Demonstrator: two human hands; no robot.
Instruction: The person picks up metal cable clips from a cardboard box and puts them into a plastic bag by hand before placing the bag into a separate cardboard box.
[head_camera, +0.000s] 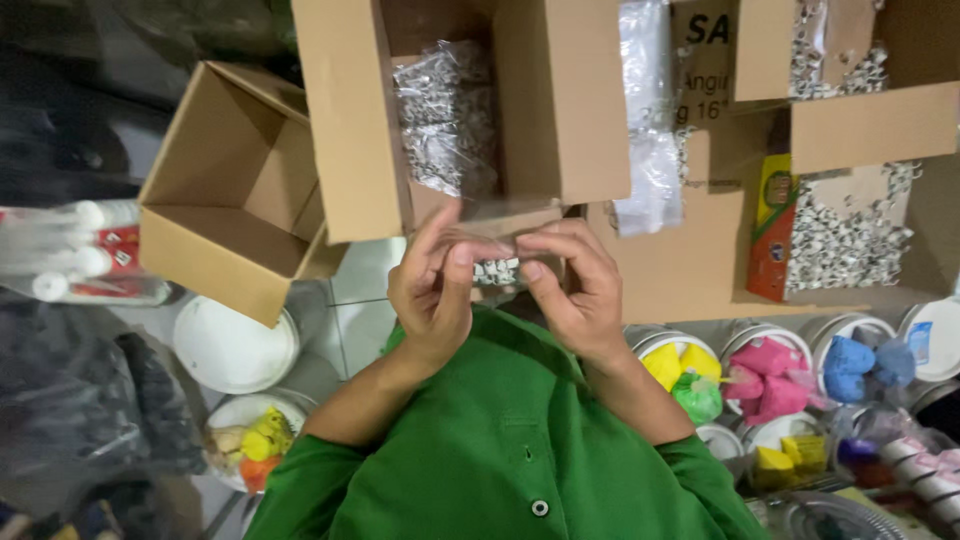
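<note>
My left hand and my right hand are raised together in front of my green shirt. Between their fingertips they pinch a small clear plastic bag holding small white ring-shaped pieces. Both thumbs and forefingers are closed on the bag's top edge. Just beyond the hands stands an open cardboard box with larger clear bags of the same white pieces inside.
An empty open cardboard box sits at the left above a white lidded tub. Boxes at the right hold loose white rings and an orange-yellow packet. Tubs with pink, yellow and blue bags stand at the lower right.
</note>
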